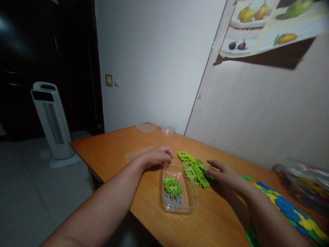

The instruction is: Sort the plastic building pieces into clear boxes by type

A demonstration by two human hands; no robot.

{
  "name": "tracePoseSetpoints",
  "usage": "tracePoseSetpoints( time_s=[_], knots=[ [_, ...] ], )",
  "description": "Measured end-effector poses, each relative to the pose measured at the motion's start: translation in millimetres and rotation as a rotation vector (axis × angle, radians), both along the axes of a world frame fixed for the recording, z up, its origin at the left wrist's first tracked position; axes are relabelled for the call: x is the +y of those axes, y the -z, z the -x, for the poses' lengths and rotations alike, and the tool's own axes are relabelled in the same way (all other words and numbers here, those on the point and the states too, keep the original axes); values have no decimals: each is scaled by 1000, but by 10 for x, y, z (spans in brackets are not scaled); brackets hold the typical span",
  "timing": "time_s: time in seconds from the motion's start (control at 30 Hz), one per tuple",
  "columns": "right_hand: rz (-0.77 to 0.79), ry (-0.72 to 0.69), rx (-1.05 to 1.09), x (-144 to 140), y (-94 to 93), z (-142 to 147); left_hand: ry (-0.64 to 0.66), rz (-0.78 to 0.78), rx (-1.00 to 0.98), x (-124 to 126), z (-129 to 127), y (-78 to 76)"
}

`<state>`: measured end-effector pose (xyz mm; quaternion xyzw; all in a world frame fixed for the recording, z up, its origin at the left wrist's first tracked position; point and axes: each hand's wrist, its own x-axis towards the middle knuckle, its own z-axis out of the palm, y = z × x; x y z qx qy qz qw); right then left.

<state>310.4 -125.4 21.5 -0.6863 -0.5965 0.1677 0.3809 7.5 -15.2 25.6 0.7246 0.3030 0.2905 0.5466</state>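
A clear rectangular plastic container (194, 204) stands on the table, with a clump of lime-green interlocking plastic pieces (172, 187) and some grey pieces (173, 199) inside. My left hand (159, 157) has its fingers curled at the container's far left corner and appears to hold the rim. Right of the container lies a loose pile of lime-green interlocking pieces (197, 171). My right hand (222, 174) is at the right side of that pile, fingers stretched out and apart. Its fingertips overlap the pile's edge; whether they touch it I cannot tell.
A flat clear lid (137, 153) lies behind my left forearm. Farther back on the wooden table (108, 145) are a round lid (145, 128) and a round plastic tub (168, 129). Multicoloured pieces (288, 209) and a filled plastic bag (305, 185) are at right. A white tower appliance (52, 120) stands left.
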Motion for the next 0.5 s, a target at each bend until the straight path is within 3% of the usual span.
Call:
tracePoseSetpoints(
  time_s=[0.27,0.4,0.5],
  knots=[
    [96,-50,-126,48,51,48,-4,-18,19,16,-1,11],
    [53,-79,-93,-39,-175,220,0,-27,28,21,-2,21],
    [127,-239,31,-179,-440,503,6,-38,41,28,-2,29]
  ],
)
